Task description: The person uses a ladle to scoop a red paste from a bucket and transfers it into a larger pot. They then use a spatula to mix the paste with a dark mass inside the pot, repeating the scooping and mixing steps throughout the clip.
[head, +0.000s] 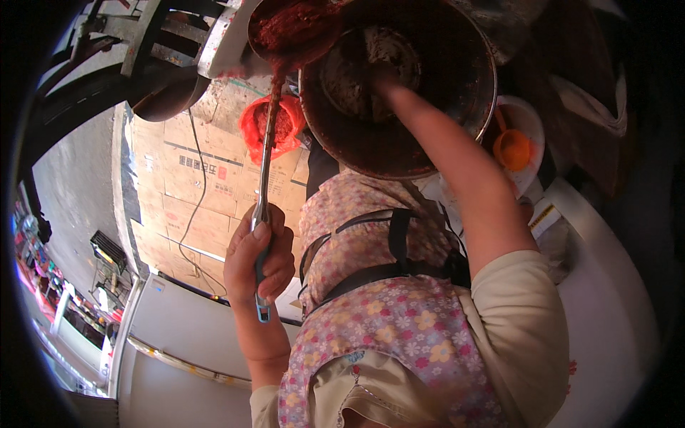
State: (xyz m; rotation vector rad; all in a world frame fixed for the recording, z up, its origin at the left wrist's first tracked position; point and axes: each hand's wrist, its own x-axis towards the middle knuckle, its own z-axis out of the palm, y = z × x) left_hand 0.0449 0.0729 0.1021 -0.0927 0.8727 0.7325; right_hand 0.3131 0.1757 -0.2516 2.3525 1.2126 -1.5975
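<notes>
My left hand (260, 257) grips the end of a long metal handle of a ladle (265, 176). At the far end, the rounded ladle head holds thick red paste (294, 29), beside the rim of a large metal pot (342, 163). My right hand (385, 80) reaches down inside the pot; it is blurred and dark, so its fingers and anything in them cannot be made out. Red and brown residue coats the pot's inner wall. Below the ladle handle, a red plastic bag (250, 125) contains red mash.
An orange plastic dipper (512, 150) rests in a white basin (537, 128) right of the pot. Flattened cardboard (187, 187) covers the floor at left, with a black cable (200, 200) across it. A metal chute (168, 99) and dark framework stand at upper left.
</notes>
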